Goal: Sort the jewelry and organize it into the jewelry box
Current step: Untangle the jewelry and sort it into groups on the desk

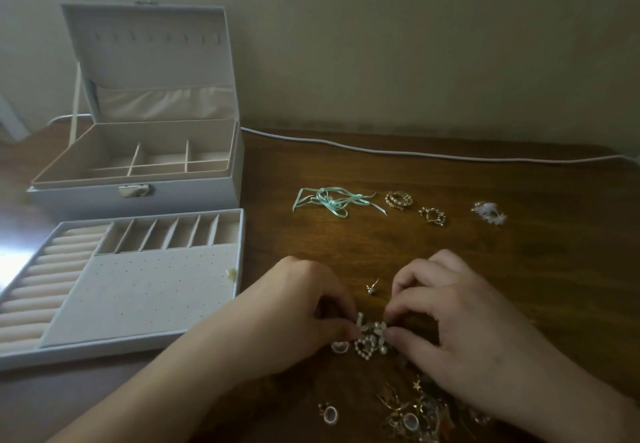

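My left hand point(304, 299) and right hand point(460, 325) meet over a pearl cluster point(372, 337) at six o'clock on the table point(519, 269), each pinching it with curled fingertips; a tangled jewelry pile point(415, 411) lies just nearer me. The jewelry box point(138, 151) stands open at ten o'clock (its tray point(138, 290) out in front); a mint ribbon point(332, 200) and gold rings point(400, 199) rest at twelve.

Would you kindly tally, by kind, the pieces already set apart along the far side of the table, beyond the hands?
Mint-green ribbon piece: 1
Gold pieces with pearls: 2 (one, the other)
White flower piece: 1
Total: 4
The tangled pile by the hands is not counted; its pieces cannot be told apart.
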Available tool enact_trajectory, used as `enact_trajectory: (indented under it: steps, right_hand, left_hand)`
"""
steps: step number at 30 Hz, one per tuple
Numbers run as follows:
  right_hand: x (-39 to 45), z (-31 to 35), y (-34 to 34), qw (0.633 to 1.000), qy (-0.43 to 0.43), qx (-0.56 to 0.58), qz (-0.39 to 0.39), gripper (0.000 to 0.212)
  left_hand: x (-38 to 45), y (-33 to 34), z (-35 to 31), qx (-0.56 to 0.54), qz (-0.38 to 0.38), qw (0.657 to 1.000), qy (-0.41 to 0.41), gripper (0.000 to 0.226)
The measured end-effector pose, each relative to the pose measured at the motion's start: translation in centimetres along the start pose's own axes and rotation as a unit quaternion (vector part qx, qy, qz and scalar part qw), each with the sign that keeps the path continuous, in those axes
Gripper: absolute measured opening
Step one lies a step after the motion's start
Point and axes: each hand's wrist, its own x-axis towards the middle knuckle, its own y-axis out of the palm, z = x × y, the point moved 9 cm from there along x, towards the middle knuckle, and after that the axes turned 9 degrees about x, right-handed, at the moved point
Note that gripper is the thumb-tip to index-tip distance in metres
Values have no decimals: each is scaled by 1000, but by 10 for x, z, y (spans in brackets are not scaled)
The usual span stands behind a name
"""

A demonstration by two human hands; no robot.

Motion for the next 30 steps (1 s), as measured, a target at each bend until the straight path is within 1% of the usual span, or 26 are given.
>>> enact_trajectory:
  steps: [7, 10, 13, 15, 17, 19, 22, 24, 26, 28, 29, 30]
  right_hand:
    - [1, -1, -2, 1000, -3, 26, -17, 13]
    - [-1, -3, -2, 999, 4, 49, -11, 11]
    - [-1, -10, -8, 994, 18, 105, -15, 13]
    - [-1, -18, -19, 981, 37, 184, -48, 15]
    - [-2, -27, -30, 953, 56, 285, -85, 10]
    - [-4, -32, -37, 911, 68, 392, -106, 3]
    - [-6, -46, -42, 836, 89, 527, -121, 16]
    - [-6, -55, -48, 779, 96, 607, -126, 16]
    - [-7, -67, -61, 728, 94, 662, -151, 11]
    - [-12, -89, -84, 685, 85, 694, -206, 10]
    - [-15, -104, -97, 672, 83, 695, -242, 9]
    - [-18, -120, -109, 669, 86, 686, -274, 9]
  left_hand:
    - [0, -4, -2, 20, -24, 999, 11, 6]
    - [-1, -4, -1, 15, -18, 1000, 6, 5]
    - [0, -5, 0, 9, -19, 1000, 5, 7]
    - [1, -5, 1, 3, -26, 1000, -4, 10]
    - [1, -7, 3, -9, -41, 999, -15, 9]
    - [0, -10, 3, -20, -61, 998, -17, 7]
    - [-2, -18, 4, -57, -102, 993, -28, 10]
    - [-3, -23, 4, -71, -122, 990, -28, 18]
    - [-5, -28, 3, -76, -138, 987, -31, 18]
    - [-5, -30, 4, -93, -148, 984, -45, 14]
    - [-5, -31, 5, -104, -151, 982, -54, 14]
    - [-5, -31, 7, -121, -154, 979, -64, 17]
